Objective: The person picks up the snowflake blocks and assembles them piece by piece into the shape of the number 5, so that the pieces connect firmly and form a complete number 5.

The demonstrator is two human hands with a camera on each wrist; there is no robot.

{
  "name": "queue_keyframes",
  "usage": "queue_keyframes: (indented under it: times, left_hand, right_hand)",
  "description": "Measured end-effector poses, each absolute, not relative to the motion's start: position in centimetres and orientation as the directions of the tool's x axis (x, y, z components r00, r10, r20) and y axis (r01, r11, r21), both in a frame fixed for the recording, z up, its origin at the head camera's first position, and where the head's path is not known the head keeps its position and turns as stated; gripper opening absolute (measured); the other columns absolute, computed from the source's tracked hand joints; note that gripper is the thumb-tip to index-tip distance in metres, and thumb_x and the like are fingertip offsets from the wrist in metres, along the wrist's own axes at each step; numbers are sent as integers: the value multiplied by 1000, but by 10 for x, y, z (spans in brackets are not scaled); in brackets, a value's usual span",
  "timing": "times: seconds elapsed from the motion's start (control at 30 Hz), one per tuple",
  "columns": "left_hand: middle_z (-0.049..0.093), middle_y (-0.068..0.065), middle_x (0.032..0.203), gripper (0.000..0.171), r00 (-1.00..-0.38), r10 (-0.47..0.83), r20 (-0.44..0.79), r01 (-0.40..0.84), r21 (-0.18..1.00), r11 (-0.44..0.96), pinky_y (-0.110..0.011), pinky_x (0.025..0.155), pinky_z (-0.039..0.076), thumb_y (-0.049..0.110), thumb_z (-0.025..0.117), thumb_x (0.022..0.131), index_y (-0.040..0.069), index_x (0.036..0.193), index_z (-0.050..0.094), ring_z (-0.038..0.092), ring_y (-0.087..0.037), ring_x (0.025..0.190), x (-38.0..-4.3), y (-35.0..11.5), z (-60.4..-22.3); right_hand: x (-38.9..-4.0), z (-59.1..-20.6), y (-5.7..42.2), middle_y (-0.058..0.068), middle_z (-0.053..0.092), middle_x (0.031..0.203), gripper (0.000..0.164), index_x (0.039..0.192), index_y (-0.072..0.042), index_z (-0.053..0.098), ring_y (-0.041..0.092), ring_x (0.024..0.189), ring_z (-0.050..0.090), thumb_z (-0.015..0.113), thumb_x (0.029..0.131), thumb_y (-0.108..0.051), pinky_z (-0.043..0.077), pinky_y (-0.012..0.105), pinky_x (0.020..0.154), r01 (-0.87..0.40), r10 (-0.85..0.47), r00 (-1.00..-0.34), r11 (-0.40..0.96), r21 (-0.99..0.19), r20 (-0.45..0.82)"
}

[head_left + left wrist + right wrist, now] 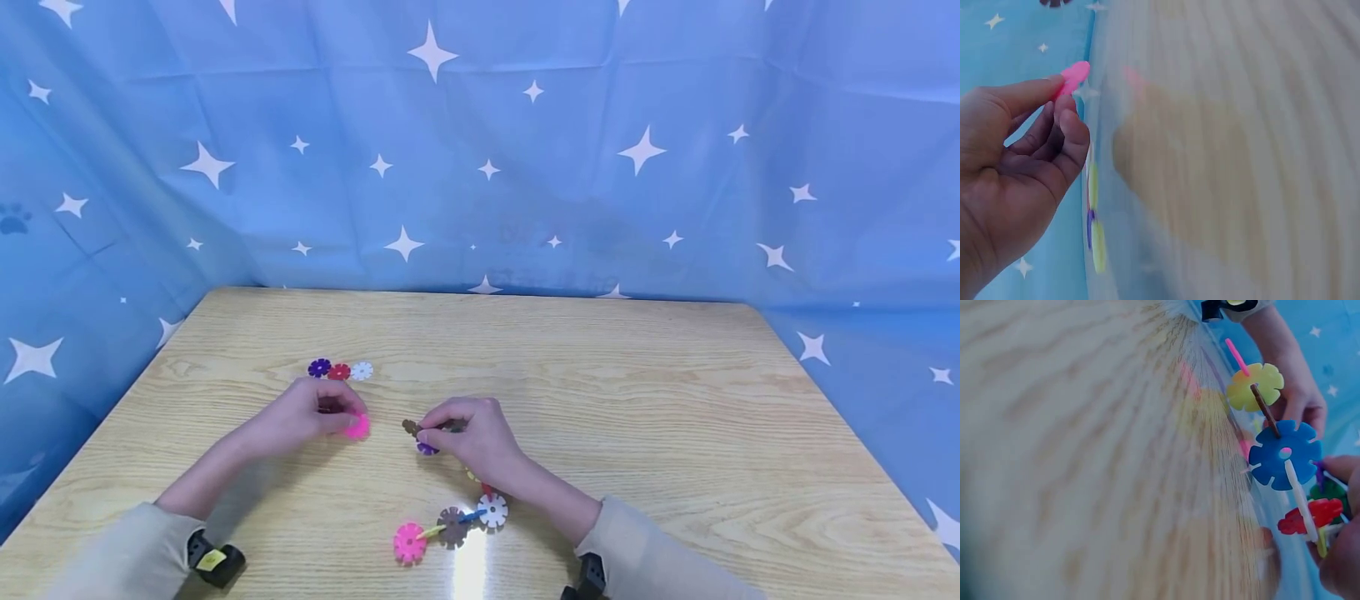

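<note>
My left hand (309,414) pinches a pink notched disc (357,427) between thumb and fingertip; the left wrist view shows this disc (1074,77) tilted. To the right, my right hand (474,435) grips part of a string of interlocked notched discs. A brown disc (410,427) and a purple disc (427,447) stick out at its fingertips. In the right wrist view a yellow disc (1255,387), a blue disc (1285,455) and a red disc (1310,516) belong to the linked pieces. The fingers hide some of them.
Behind my left hand, a purple disc (319,367), a red disc (339,372) and a white disc (362,371) lie in a row on the wooden table (637,400). Nearer me, linked discs run from pink (409,543) through brown (452,527) to white (492,510). A blue starry curtain (465,192) hangs behind.
</note>
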State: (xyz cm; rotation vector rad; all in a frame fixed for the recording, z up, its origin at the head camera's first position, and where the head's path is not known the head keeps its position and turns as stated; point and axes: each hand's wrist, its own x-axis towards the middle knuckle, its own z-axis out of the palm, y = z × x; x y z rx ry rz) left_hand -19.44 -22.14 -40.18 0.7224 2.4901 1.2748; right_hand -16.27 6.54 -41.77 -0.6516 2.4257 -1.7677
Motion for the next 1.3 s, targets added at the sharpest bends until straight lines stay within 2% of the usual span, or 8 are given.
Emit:
queue_keyframes:
  times: [0.13,0.27,0.53,0.8,1.03,1.3]
  left_hand:
    - [69,-7,89,11,-824,566,-10,285,856,431,-29,59,54,3,69,96,5,105,74,61,-19,70,-195,-205,-401]
    - [68,-8,83,11,-810,586,-7,276,877,393,-29,59,54,1,69,95,4,105,74,62,-20,68,-195,-195,-397]
    - [72,-7,89,13,-815,578,31,278,897,344,-34,63,58,0,70,94,-1,106,74,66,-19,71,-193,-190,-392]
    - [74,-15,96,17,-826,564,3,207,932,298,-34,67,61,0,70,94,-7,109,73,69,-20,73,-191,-189,-392]
    - [74,-15,95,17,-818,575,2,204,936,288,-34,68,60,2,69,96,-6,109,75,68,-19,73,-192,-186,-394]
    - [72,-14,92,15,-815,578,38,234,934,270,-31,65,57,0,65,97,-5,108,75,65,-17,70,-195,-181,-396]
  right_hand:
    - [-162,-418,66,-2,77,93,7,92,-9,82,10,84,71,83,86,-7,58,27,76,-301,-381,-905,258,-918,190]
    - [-162,-418,66,-2,77,93,7,93,-9,82,11,84,71,82,86,-7,58,27,76,-303,-384,-904,260,-917,190]
    - [-162,-419,66,0,77,92,8,92,-8,81,11,81,71,82,85,-3,59,27,73,-291,-377,-908,254,-922,183]
    - [-162,-417,69,0,77,92,8,93,-9,82,12,82,71,82,86,-4,58,27,74,-317,-395,-897,265,-910,197]
    - [-165,-416,70,0,76,95,6,93,-9,82,12,82,71,81,87,-7,58,27,78,-290,-443,-882,243,-926,160]
    - [-165,-414,72,-4,77,93,7,94,-10,83,8,86,71,80,89,-7,56,28,80,-402,-447,-861,309,-862,241]
